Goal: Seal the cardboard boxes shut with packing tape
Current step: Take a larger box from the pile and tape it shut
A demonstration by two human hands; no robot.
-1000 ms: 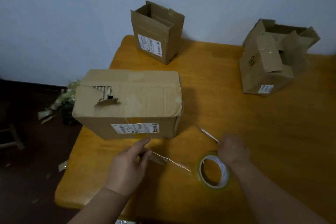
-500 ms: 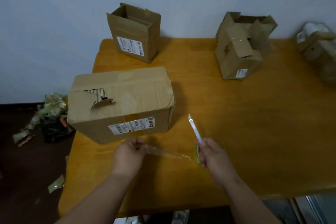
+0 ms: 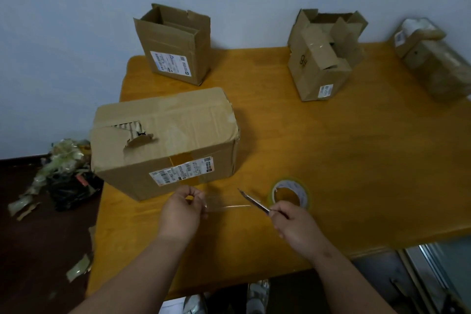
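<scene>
A large closed cardboard box [image 3: 165, 140] with a torn top lies on the wooden table [image 3: 356, 160], just beyond my hands. My left hand [image 3: 182, 211] pinches one end of a clear tape strip [image 3: 229, 206] that stretches to the right. My right hand [image 3: 295, 224] grips a thin blade [image 3: 253, 202] whose tip points up-left at the strip. The roll of tape [image 3: 290, 192] lies flat on the table just beyond my right hand. An open box [image 3: 175, 43] stands at the back left, and another open box [image 3: 323, 56] with bent flaps at the back right.
A wrapped package [image 3: 433, 58] sits at the table's far right edge. Crumpled tape and a dark bag [image 3: 63, 173] lie on the floor to the left, with tape scraps [image 3: 79, 266] near the table's left edge. A pale wall stands behind the table.
The roll has gone from my right hand's side to lying flat on the table. The blade has swung from pointing up to pointing left at the strip. The view has shifted slightly.
</scene>
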